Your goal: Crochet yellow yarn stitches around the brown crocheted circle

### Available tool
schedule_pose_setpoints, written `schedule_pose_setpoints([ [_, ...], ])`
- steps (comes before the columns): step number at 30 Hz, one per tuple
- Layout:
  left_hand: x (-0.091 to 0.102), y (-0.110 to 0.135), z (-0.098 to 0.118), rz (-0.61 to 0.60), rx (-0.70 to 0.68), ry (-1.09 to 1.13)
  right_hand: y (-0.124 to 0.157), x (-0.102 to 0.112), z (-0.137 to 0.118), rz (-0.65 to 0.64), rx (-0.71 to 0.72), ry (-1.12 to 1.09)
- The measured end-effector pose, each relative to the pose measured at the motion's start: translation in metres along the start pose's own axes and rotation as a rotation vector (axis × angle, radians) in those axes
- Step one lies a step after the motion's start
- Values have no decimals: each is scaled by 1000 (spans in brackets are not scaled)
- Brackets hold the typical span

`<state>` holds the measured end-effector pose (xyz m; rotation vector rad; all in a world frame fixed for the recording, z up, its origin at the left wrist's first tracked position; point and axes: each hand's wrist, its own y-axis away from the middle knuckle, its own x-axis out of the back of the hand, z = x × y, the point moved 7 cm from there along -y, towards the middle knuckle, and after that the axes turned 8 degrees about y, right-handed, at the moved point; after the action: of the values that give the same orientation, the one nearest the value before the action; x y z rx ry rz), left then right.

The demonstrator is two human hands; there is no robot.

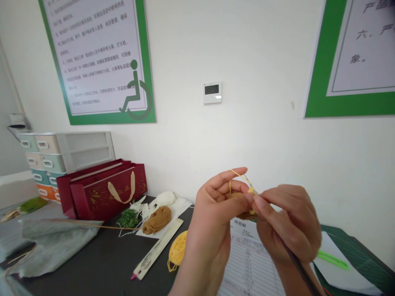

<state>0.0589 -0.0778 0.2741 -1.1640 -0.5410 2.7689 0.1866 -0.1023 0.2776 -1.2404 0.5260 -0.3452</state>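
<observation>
Left hand point(212, 205) and right hand point(286, 222) together, fingertips pinching small tan-yellow crochet piece point(243, 214) at centre; right hand also grips dark crochet hook point(298, 267). Yellow thread point(239, 174) looped over left hand. Green-framed Chinese notice point(95, 61) with wheelchair symbol at 11 o'clock on white wall point(247, 49); second notice point(354, 53) at 2 o'clock shows 产品. Printed form point(249, 267) at 6 o'clock on dark table point(105, 263).

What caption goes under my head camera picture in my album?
Left hand holds yellow yarn, right hand a slim dark needle.
</observation>
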Motion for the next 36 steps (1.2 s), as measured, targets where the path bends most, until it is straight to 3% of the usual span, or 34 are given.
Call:
schedule_pose_setpoints([
  [3, -2, -1, -8, -72, 160, 87, 4, 1, 12, 62, -241, -171],
  [8, -4, -2, -4, -171, 196, 122, 11, -18, 25, 100, -696, -667],
  [14, -2, -2, 0, -241, 210, 69, 10, -24, 28, 96, -935, -920],
  [19, -5, -2, 3, -277, 205, 79, 14, -36, 26, -12, -1140, -1141],
  [23, -8, 0, 8, -201, 34, -70, 16, -40, 27, -88, -1168, -1042],
  [29, -3, 0, 7, -63, -76, -169, 16, -32, 32, -42, -941, -721],
  [36, 4, -9, 10, -56, -60, -251, 27, -38, 45, 24, -1131, -806],
])
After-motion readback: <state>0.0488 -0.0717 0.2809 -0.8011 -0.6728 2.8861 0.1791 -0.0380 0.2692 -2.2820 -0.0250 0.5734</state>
